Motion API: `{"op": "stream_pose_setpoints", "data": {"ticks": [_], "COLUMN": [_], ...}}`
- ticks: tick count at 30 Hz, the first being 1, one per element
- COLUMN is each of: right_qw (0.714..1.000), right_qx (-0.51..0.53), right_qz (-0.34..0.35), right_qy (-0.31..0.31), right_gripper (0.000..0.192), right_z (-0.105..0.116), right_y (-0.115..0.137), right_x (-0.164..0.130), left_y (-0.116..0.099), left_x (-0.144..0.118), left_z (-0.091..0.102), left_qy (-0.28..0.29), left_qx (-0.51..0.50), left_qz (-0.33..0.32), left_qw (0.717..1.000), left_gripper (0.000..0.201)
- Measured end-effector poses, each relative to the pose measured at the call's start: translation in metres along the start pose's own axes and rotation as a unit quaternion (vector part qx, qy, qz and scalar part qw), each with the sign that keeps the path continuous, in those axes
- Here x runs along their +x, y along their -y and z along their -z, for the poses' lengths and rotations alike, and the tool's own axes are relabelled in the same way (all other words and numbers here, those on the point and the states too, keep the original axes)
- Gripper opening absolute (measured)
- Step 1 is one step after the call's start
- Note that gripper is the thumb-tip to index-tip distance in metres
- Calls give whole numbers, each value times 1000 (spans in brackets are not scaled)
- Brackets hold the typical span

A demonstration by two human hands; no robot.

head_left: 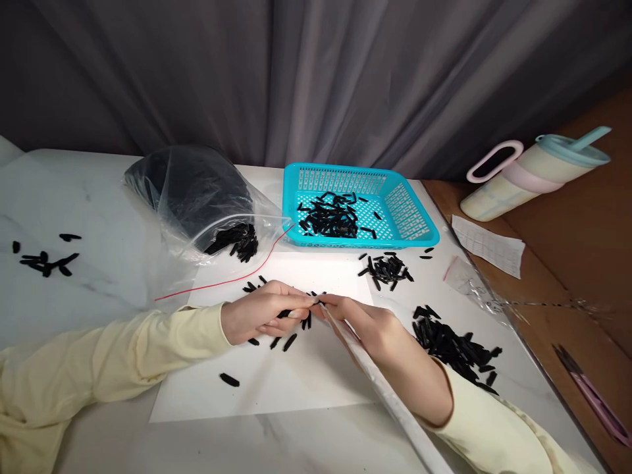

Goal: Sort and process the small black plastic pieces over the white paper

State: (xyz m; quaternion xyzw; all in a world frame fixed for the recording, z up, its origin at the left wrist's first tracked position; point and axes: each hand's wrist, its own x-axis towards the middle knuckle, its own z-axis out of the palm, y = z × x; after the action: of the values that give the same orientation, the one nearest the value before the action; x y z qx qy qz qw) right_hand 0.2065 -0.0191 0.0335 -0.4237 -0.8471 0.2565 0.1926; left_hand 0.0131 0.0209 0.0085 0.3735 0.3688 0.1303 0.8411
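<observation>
My left hand (269,309) is closed, its thumb and finger pinching a small black strip (320,302). Another dark piece (285,314) shows under its curled fingers. My right hand (372,326) meets it fingertip to fingertip at the same strip, also pinched shut. A long white band (380,382) runs from the fingertips to the lower right; whether it is held cannot be made out. Below both hands lies a white sheet (207,388) with several loose black strips (289,342) on it, partly hidden by the hands.
Behind stands a blue basket (409,242) holding black strips. A clear plastic bag (197,191) of dark pieces lies left of it. Piles of strips lie right (457,349) and far left (47,263). A tumbler (533,174), a paper slip (488,243) and pink-handled scissors (592,395) are at right.
</observation>
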Motion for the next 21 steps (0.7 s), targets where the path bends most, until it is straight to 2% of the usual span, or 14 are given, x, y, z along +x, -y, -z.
{"op": "stream_pose_setpoints", "data": {"ticks": [8,11,15,19,21], "right_qw": [993,982,963,949,953], "right_qx": [-88,-134,-181,-161,-131], "right_qz": [77,122,147,201,201], "right_qy": [-18,-61,-133,-180,-187], "right_gripper": [26,30,32,26,28], "right_z": [3,6,12,14,14], "right_y": [4,11,19,21,19], "right_x": [1,0,-3,-11,-15], "left_y": [1,-4,-14,-24,-28], "left_x": [-1,-4,-14,-27,-33], "left_z": [0,-2,-9,-22,-29], "left_qy": [5,10,17,17,10], "left_qx": [33,56,91,115,134], "left_qz": [-36,-60,-109,-159,-182], "left_qw": [999,997,990,980,974], "left_gripper": [39,38,34,30,26]}}
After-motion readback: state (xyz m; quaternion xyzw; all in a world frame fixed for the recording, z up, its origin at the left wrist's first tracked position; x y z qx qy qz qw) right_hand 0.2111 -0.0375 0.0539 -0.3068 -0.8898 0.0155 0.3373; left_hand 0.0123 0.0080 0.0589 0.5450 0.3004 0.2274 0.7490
